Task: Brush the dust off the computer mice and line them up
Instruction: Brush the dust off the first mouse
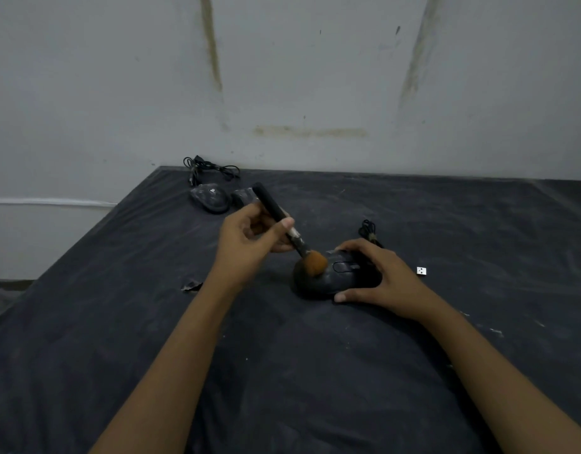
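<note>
A black computer mouse (335, 276) lies on the dark cloth in the middle of the view. My right hand (381, 276) grips it from the right side, thumb at the near edge and fingers over the far edge. My left hand (250, 244) holds a black-handled brush (282, 221); its orange bristles (315, 262) touch the mouse's left end. Two more dusty black mice lie at the back left, one (210, 198) fully seen, the other (245, 195) partly hidden behind the brush handle.
A dark dusty cloth (315, 355) covers the table, whose left edge runs diagonally. A coiled cable (210, 168) lies by the wall behind the far mice. Another cable (369, 231) trails behind the held mouse. A small white USB plug (421, 271) lies right of my right hand.
</note>
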